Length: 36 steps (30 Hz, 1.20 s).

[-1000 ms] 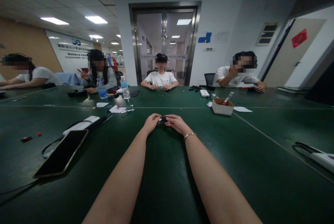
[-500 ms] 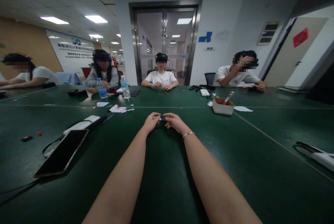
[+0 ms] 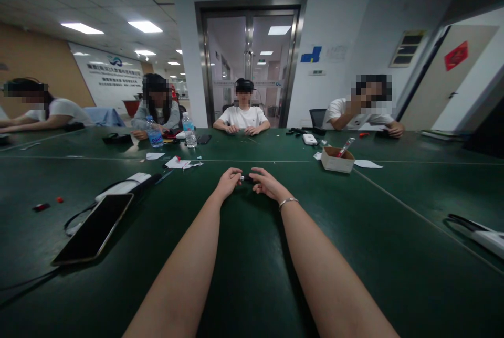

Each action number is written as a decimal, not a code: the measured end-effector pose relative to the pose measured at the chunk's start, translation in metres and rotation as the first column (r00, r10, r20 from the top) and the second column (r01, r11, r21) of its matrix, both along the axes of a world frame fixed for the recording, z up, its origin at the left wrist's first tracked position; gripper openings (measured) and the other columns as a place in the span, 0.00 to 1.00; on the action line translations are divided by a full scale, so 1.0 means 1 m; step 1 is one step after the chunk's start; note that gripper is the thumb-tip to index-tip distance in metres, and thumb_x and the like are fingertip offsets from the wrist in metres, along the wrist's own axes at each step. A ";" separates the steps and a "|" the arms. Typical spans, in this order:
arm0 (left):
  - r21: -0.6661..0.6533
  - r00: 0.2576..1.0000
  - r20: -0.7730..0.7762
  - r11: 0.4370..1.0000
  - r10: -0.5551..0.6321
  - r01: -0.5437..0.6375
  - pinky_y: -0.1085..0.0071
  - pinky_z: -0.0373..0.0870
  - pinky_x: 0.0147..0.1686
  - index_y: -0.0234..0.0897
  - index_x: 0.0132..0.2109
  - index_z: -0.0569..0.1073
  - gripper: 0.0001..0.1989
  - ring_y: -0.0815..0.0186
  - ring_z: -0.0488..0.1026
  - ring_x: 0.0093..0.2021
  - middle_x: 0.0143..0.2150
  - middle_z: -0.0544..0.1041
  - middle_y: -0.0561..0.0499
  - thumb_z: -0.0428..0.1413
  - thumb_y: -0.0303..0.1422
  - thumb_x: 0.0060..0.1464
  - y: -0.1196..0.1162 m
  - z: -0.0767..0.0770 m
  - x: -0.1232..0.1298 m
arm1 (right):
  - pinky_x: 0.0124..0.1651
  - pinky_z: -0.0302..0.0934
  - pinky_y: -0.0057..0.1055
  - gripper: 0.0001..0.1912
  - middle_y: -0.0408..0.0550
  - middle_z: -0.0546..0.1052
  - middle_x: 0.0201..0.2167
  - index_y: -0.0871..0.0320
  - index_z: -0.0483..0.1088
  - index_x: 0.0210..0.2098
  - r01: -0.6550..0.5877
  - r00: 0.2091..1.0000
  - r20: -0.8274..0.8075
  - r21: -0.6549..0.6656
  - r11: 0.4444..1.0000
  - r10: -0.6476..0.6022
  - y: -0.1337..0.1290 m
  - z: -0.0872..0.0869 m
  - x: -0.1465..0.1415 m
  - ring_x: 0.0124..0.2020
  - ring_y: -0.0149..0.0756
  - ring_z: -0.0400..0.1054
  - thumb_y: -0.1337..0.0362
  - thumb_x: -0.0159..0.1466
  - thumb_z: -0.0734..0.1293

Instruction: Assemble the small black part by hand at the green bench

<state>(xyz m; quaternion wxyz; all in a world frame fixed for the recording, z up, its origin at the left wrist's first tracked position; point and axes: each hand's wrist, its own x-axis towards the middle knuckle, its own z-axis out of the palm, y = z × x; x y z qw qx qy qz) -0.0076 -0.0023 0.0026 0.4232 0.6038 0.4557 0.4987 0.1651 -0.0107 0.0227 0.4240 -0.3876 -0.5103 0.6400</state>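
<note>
Just over the green table, my left hand [image 3: 229, 181] pinches the silvery end of a small black object [image 3: 246, 178] between thumb and fingertips. The object is too small for me to tell its kind. My right hand [image 3: 268, 183], with a silver bangle at the wrist, is close by on the object's right. Its thumb and fingers are apart around the black end, and no grip shows.
A phone [image 3: 94, 230] and a white device [image 3: 123, 187] with a dark cable lie to the left. Two water bottles [image 3: 189, 130] and paper scraps are further back. A small box [image 3: 336, 162] is at right. Several people sit around the table [image 3: 252, 275].
My right hand has opened its fingers and drawn slightly away to the right from the small black object. My left hand keeps its pinch.
</note>
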 end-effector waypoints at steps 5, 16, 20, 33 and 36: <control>0.027 1.000 0.012 0.999 -0.023 0.023 0.76 0.59 0.25 0.33 0.43 0.67 0.14 0.71 0.67 0.25 0.23 0.69 0.55 0.54 0.36 0.50 0.004 -0.005 -0.001 | 0.13 0.57 0.19 0.14 0.42 0.72 0.21 0.60 0.62 0.48 -0.022 0.994 0.105 0.025 0.999 0.019 -0.001 0.003 -0.003 0.12 0.25 0.61 0.66 0.63 0.63; 0.017 1.000 0.007 0.999 -0.029 0.029 0.75 0.60 0.26 0.33 0.43 0.67 0.13 0.71 0.66 0.24 0.24 0.69 0.54 0.53 0.34 0.51 0.004 -0.003 0.000 | 0.18 0.63 0.23 0.10 0.41 0.71 0.21 0.59 0.64 0.45 0.029 0.999 -0.029 0.011 1.000 -0.029 0.007 -0.005 0.001 0.11 0.23 0.57 0.67 0.63 0.63; 0.004 0.999 0.021 1.000 -0.028 0.028 0.75 0.60 0.26 0.33 0.42 0.67 0.11 0.71 0.66 0.24 0.23 0.69 0.54 0.52 0.32 0.51 0.000 0.001 0.001 | 0.22 0.68 0.28 0.12 0.43 0.71 0.24 0.58 0.63 0.45 0.025 0.997 -0.078 -0.051 0.998 -0.029 0.006 -0.004 0.002 0.13 0.24 0.60 0.60 0.64 0.63; 0.017 0.999 -0.019 0.999 -0.045 0.046 0.75 0.61 0.27 0.33 0.42 0.67 0.11 0.70 0.67 0.25 0.23 0.69 0.54 0.51 0.31 0.51 0.002 -0.003 -0.001 | 0.19 0.67 0.27 0.10 0.45 0.71 0.22 0.62 0.64 0.43 -0.011 0.998 0.069 -0.014 1.000 0.012 0.002 0.001 -0.001 0.13 0.25 0.60 0.61 0.65 0.62; 0.012 0.999 -0.029 0.999 -0.031 0.031 0.75 0.60 0.26 0.33 0.42 0.67 0.11 0.71 0.66 0.25 0.23 0.68 0.55 0.51 0.32 0.50 0.003 -0.003 0.000 | 0.22 0.69 0.27 0.11 0.44 0.71 0.25 0.61 0.65 0.45 -0.070 0.998 0.012 0.006 0.998 0.070 0.001 0.002 0.000 0.16 0.26 0.64 0.71 0.63 0.63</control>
